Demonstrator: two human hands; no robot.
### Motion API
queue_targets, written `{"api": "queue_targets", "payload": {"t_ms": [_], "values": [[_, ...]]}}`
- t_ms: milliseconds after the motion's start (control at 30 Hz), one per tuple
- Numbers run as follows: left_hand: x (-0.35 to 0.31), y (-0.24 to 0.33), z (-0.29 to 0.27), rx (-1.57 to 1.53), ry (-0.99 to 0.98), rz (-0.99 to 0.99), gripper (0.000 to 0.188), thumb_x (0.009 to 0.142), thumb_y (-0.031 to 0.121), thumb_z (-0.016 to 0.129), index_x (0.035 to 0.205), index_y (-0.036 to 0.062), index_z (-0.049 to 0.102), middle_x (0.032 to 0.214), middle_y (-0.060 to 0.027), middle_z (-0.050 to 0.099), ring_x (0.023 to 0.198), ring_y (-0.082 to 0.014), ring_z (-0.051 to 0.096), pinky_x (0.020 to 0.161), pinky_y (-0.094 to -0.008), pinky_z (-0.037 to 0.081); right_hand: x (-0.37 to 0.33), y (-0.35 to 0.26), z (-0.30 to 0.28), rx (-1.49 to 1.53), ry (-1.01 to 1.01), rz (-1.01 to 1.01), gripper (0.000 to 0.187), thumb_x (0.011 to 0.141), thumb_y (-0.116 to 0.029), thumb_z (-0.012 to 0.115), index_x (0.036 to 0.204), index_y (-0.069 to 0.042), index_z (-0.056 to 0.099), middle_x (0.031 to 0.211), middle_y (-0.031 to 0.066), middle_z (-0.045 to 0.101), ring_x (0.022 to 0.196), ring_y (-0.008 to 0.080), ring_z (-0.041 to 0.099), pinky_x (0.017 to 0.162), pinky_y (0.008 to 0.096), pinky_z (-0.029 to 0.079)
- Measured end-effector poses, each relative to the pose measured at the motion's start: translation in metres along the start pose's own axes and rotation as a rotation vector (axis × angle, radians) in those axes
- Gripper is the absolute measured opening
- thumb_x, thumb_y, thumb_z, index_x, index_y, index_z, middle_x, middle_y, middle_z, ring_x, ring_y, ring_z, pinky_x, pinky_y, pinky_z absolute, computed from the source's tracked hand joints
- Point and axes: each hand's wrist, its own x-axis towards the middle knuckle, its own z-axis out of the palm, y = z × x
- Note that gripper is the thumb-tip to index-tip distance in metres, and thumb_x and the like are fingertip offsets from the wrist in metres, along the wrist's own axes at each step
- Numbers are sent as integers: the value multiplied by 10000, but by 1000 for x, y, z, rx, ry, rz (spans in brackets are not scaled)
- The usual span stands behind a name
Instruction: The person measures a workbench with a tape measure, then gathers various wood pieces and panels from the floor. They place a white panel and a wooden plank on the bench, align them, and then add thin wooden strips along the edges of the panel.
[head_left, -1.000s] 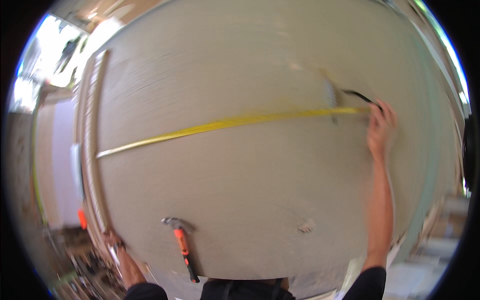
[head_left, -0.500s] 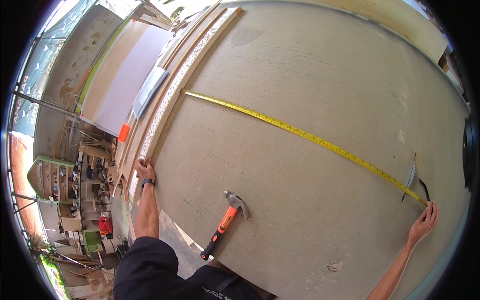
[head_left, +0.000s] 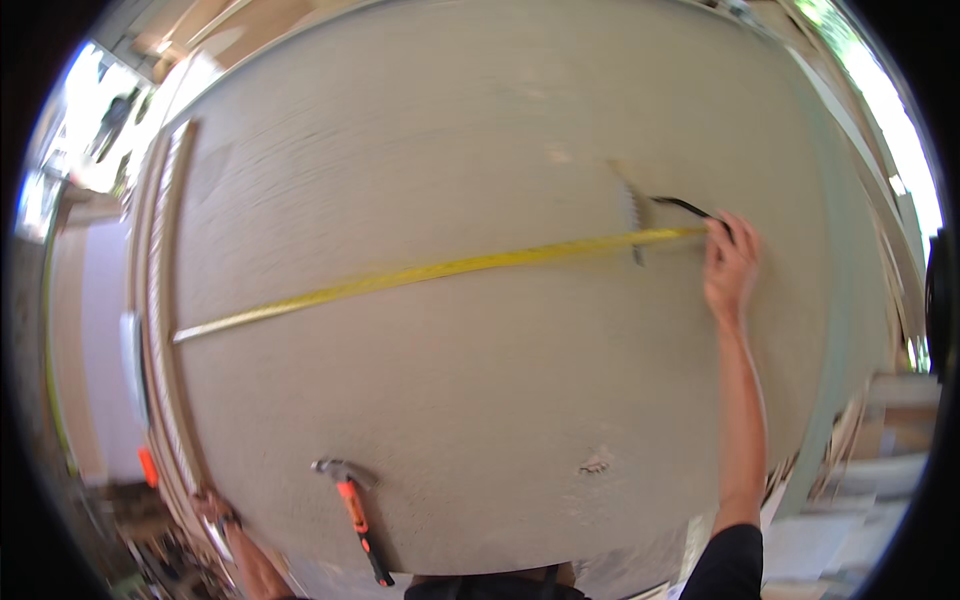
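My right hand (head_left: 732,262) is closed at the right end of a yellow tape measure (head_left: 470,264), its fingers pinched round it. The blade lies stretched across a large grey-brown board, its left end at a long pale strip (head_left: 165,300). At the near end of that strip my left hand (head_left: 212,505) grips its edge, blurred by motion. Just beyond the tape, a toothed metal blade (head_left: 631,208) stands up from the surface. A thin curved black piece (head_left: 682,204) beside it reaches to my right fingers. A claw hammer (head_left: 355,515) with an orange-and-black handle rests near the front edge.
The large board (head_left: 450,400) fills most of the view. Along its left side lie a blue-grey flat piece (head_left: 134,365) and an orange block (head_left: 148,466). Stacked sheets (head_left: 850,510) stand at the lower right. The board has a chipped spot (head_left: 593,467).
My view has swung to the right, so the board and tape appear turned. Both hands keep their places, the right on the tape and the left on the strip.
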Motion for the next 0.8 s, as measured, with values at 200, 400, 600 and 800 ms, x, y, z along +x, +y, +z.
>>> {"api": "queue_targets", "payload": {"t_ms": [200,400,600,800], "values": [[-5,22,-9,-113,128,174,319,893,224,653,1090,-22,601,963,-203,661,883,-342,630,816,-462,486,-9,4,-2,18,1,105,243,864,-22,675,1077,-127,725,1267,14,629,1263,273,499,1016,435,417],[-27,20,-12,16,26,45,343,904,262,637,1106,-14,605,983,-203,667,915,-343,643,831,-465,491,-13,4,-1,62,-8,134,249,871,-8,652,1080,-126,720,1291,6,617,1293,268,478,1008,432,412],[-39,29,-9,66,3,24,353,907,277,635,1108,-12,606,987,-204,667,919,-345,642,833,-465,490,-13,6,2,69,-1,148,274,857,-6,652,1088,-139,716,1300,5,615,1303,267,471,1009,435,414],[-43,46,-5,87,-1,27,364,910,292,633,1110,-10,607,992,-204,667,923,-346,641,835,-465,489,-13,5,-1,67,20,139,274,851,9,650,1077,-122,735,1276,13,631,1266,263,501,1017,412,436]]}}
